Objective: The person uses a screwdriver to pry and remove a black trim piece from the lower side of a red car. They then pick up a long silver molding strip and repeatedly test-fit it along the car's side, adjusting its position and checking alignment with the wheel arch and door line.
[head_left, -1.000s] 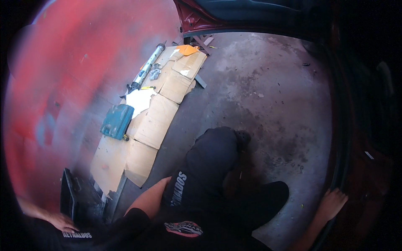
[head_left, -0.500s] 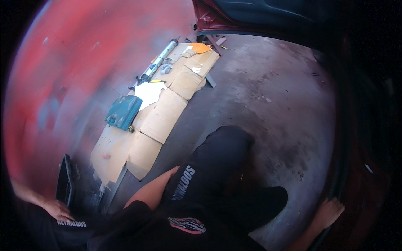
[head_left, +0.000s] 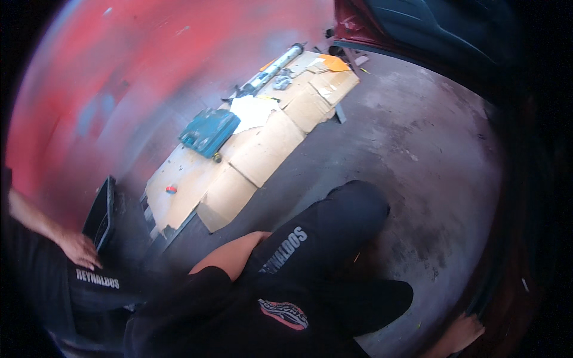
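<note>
My left forearm (head_left: 233,256) comes out of a black sleeve and reaches to my dark trouser leg (head_left: 334,221). The left hand itself is hidden behind that leg. Low on the right, my right hand (head_left: 468,330) has its fingers curled at the dark edge of a red vehicle's body (head_left: 504,298). Ahead of my leg is a board covered with cardboard (head_left: 268,152). On it lie a teal plastic case (head_left: 210,130), a white sheet (head_left: 253,112), a long caulking gun (head_left: 274,68) and a small red roll (head_left: 171,190).
At the left sits another person, whose hand (head_left: 79,249) rests near their knee. A black bin (head_left: 101,215) stands beside them. A dark open vehicle panel (head_left: 430,30) hangs at the upper right. Orange sheet material (head_left: 334,63) and a grey crumpled bit (head_left: 283,80) lie on the cardboard.
My view has turned, so the cardboard and its things sit further right and higher in the picture. The right hand appears slightly lower, still at the vehicle's edge. The other person's hand stays near their knee.
</note>
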A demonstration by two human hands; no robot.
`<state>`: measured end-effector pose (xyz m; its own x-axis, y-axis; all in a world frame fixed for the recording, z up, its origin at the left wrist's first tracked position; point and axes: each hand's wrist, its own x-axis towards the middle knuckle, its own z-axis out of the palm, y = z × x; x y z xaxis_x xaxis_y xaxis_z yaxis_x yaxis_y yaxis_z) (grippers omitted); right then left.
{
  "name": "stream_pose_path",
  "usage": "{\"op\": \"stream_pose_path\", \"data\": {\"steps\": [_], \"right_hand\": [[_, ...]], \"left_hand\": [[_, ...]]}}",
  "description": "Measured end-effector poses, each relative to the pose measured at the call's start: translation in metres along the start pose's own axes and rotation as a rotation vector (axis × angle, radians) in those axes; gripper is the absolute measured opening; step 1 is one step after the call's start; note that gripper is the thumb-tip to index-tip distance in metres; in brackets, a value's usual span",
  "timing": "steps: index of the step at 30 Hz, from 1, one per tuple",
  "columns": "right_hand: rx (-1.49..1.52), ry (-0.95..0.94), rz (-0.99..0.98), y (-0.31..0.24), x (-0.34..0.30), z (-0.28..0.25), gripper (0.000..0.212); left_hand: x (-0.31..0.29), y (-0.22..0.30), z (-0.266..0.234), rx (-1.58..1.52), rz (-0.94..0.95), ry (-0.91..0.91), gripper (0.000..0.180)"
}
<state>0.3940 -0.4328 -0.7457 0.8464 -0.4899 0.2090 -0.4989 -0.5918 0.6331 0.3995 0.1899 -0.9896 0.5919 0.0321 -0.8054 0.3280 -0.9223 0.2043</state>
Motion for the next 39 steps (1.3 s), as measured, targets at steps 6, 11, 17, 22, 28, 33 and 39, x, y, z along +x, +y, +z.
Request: {"op": "stream_pose_path", "data": {"steps": [6, 11, 17, 22, 28, 33, 39], "right_hand": [[-0.101, 0.184, -0.163, 0.002, -0.002, -0.020, 0.024], [-0.160, 0.180, -0.206, 0.007, -0.001, -0.021, 0.031], [-0.147, 0.111, -0.160, 0.007, -0.001, -0.021, 0.036], [-0.215, 0.190, -0.221, 0.008, -0.005, -0.026, 0.034], [-0.250, 0.233, -0.191, 0.003, -0.010, -0.039, 0.028], [-0.267, 0.145, -0.248, 0.003, -0.008, -0.057, 0.027], [-0.222, 0.119, -0.183, 0.003, -0.010, -0.043, 0.031]], "left_hand": [[-0.001, 0.011, -0.001, 0.028, -0.004, 0.026, 0.032], [-0.003, 0.016, 0.000, 0.036, -0.014, 0.041, 0.031], [-0.005, 0.016, 0.000, 0.045, -0.019, 0.049, 0.030], [-0.006, 0.013, -0.001, 0.052, -0.025, 0.055, 0.029], [-0.015, 0.013, -0.002, 0.062, -0.019, 0.085, 0.029], [-0.092, -0.012, -0.039, -0.093, -0.035, 0.460, 0.031], [-0.178, -0.137, -0.088, -0.313, -0.735, 1.277, 0.033]]}}
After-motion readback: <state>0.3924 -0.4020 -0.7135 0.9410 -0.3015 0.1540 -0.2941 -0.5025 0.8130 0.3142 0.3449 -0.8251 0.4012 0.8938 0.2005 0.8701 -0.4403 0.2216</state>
